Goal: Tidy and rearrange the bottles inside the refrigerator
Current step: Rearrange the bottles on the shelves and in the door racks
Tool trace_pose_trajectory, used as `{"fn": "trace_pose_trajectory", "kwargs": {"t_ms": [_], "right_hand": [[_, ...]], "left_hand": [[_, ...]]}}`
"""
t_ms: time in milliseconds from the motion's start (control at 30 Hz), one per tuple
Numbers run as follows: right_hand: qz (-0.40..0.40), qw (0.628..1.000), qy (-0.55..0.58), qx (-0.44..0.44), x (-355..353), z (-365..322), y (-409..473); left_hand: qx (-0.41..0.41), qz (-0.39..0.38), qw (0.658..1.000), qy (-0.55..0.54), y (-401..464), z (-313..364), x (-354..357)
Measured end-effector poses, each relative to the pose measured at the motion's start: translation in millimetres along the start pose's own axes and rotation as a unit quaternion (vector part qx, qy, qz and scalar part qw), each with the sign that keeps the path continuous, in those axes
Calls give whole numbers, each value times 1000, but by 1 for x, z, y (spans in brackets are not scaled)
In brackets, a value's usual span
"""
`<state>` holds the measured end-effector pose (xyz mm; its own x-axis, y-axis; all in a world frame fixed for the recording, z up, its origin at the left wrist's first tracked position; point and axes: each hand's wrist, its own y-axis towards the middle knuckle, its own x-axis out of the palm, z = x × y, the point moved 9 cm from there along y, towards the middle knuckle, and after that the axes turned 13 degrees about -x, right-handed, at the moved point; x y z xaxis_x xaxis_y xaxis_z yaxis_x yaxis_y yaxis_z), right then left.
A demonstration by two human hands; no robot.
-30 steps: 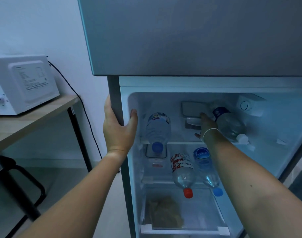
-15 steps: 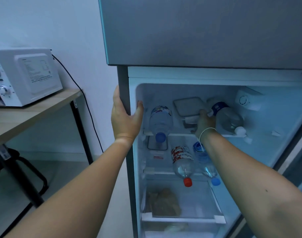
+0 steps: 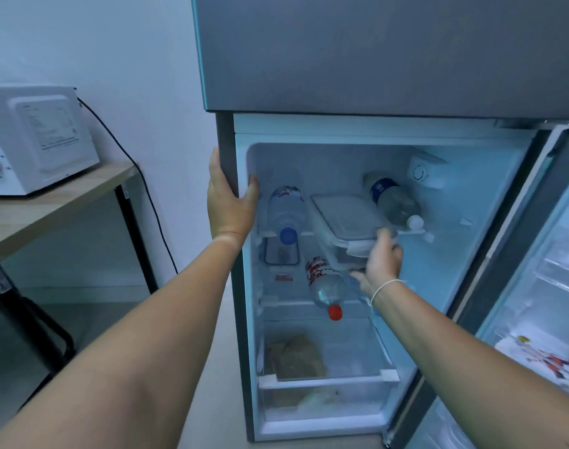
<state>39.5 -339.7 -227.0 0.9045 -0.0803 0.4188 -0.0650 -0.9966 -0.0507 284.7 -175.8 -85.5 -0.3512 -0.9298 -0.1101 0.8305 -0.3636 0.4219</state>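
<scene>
The refrigerator [image 3: 367, 59] stands open. My left hand [image 3: 228, 205] grips its left side wall. My right hand [image 3: 382, 262] holds the front end of a clear lidded container [image 3: 344, 218], which sticks out past the top shelf. On that shelf, a blue-capped bottle [image 3: 286, 212] lies at the left and a white-capped bottle [image 3: 395, 202] at the right. A red-capped bottle [image 3: 325, 286] lies on the middle shelf, cap toward me. Whatever lies to its right is hidden by my right wrist.
A crisper drawer [image 3: 325, 380] with a bag of food sits at the bottom. The open door [image 3: 535, 303] with its shelves is at the right. A white microwave [image 3: 34, 140] rests on a wooden table [image 3: 50, 209] at the left, with a black cable behind.
My right hand has drawn the lidded container forward from the back of the top shelf to its front edge. The view has pulled back and shifted right. My left hand stays on the wall.
</scene>
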Motion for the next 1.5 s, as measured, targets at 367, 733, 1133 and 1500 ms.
{"fn": "trace_pose_trajectory", "kwargs": {"t_ms": [367, 733, 1133, 1500], "right_hand": [[43, 999, 9, 13, -40, 11, -52], [43, 996, -19, 70, -36, 77, -65], [-18, 994, 14, 110, 54, 134, -28], [-33, 993, 0, 112, 99, 157, 8]], "left_hand": [[-19, -49, 999, -6, -10, 0, 0], [-26, -70, 997, -2, -21, -20, -2], [-11, -82, 997, -9, -29, -54, 2], [27, -50, 998, -7, -24, -58, 3]]}}
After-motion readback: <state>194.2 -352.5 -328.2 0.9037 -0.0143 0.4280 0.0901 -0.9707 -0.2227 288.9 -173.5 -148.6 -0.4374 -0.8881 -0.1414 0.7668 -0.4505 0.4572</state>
